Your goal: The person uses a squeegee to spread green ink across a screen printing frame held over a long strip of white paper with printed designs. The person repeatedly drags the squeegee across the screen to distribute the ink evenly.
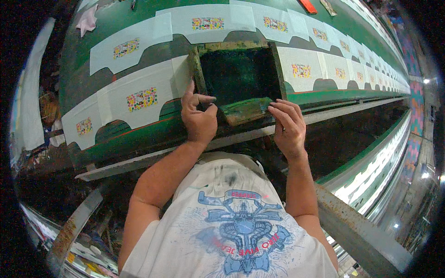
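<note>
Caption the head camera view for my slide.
Left hand and right hand at a wooden frame, amid printed white pieces lining a green table.

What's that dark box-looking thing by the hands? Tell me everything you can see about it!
It's a four-sided frame, apparently wooden, around a dark, green-black middle. Its bars look rough and stained brown and green; the near one looks thickest. It's slightly turned, in the nearer row of white printed pieces on the green table. The left hand and right hand are at its near corners. I can't tell what the middle's made of.
</note>
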The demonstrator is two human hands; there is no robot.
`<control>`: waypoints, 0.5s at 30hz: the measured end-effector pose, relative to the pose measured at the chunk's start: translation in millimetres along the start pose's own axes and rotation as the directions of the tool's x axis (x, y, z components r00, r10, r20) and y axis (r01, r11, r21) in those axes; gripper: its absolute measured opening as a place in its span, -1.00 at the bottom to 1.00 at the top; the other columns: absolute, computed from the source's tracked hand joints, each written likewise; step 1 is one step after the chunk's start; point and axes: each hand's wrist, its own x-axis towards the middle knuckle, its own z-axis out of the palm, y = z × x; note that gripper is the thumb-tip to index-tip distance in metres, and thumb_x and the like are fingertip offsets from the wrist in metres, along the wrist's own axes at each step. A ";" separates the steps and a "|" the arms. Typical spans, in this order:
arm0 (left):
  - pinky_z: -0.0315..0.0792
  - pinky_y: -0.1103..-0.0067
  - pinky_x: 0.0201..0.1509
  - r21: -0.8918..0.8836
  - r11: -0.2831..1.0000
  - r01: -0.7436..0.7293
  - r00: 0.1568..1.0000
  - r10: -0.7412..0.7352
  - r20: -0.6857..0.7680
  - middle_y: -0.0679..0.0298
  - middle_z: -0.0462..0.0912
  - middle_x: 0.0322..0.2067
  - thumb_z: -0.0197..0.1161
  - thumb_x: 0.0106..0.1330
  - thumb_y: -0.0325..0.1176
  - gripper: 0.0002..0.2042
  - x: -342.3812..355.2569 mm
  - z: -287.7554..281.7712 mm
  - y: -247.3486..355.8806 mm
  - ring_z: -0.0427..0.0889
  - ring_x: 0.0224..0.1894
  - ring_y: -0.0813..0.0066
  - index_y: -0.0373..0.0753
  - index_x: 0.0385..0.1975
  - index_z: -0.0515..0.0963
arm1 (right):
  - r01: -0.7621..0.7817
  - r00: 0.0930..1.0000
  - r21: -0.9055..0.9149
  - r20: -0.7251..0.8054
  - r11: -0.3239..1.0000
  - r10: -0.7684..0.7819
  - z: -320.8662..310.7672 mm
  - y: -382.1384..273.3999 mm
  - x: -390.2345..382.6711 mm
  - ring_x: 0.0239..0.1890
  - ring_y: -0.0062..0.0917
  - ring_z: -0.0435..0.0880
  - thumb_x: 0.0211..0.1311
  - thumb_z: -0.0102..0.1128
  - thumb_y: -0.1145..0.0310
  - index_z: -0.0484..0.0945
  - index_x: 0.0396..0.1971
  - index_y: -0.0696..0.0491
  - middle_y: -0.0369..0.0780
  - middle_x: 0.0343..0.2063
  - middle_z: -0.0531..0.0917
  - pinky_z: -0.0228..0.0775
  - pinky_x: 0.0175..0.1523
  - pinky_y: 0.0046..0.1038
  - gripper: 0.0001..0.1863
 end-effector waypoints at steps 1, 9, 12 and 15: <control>0.49 0.48 0.39 -0.013 0.999 0.038 0.999 -0.038 0.005 0.25 0.83 -0.16 0.47 0.22 -0.64 -0.21 0.2 -0.4 1.1 0.73 -0.01 0.51 -0.35 0.55 0.43 | 0.011 1.000 0.009 0.008 1.000 -0.011 -0.6 2.6 1.9 0.17 -0.09 0.82 0.08 0.39 0.79 0.83 -0.02 0.09 -0.10 0.01 0.85 0.73 0.25 -0.12 -0.55; 0.56 0.56 0.16 -0.020 0.988 0.152 0.988 -0.151 0.006 0.26 0.84 -0.07 0.43 0.22 -0.70 -0.23 1.7 -6.1 15.2 0.68 -0.10 0.62 -0.31 0.54 0.53 | 0.145 0.985 0.130 0.079 0.981 -0.156 -8.9 29.3 13.7 0.11 -0.09 0.81 0.00 0.38 0.68 0.81 0.03 0.05 -0.14 0.00 0.84 0.70 0.21 -0.06 -0.49; 0.56 0.59 0.11 -0.076 0.994 0.081 0.996 -0.083 -0.027 0.26 0.83 -0.09 0.43 0.23 -0.70 -0.23 1.2 -7.4 1.7 0.65 -0.14 0.68 -0.31 0.55 0.51 | 0.188 0.965 0.210 0.140 0.959 -0.220 -17.2 38.2 19.6 0.10 -0.09 0.80 -0.11 0.42 0.63 0.80 0.05 0.06 -0.14 0.03 0.84 0.69 0.20 -0.05 -0.43; 0.55 0.54 0.21 -0.122 0.968 0.219 0.974 -0.223 -0.025 0.03 0.77 0.19 0.44 0.21 -0.71 -0.42 -1.8 -11.2 14.8 0.70 0.03 0.56 -0.30 0.30 0.66 | 0.207 0.952 0.303 0.159 0.930 -0.263 -13.8 52.7 16.1 0.09 -0.08 0.79 -0.17 0.46 0.58 0.80 0.07 0.06 -0.14 0.04 0.82 0.69 0.19 -0.04 -0.38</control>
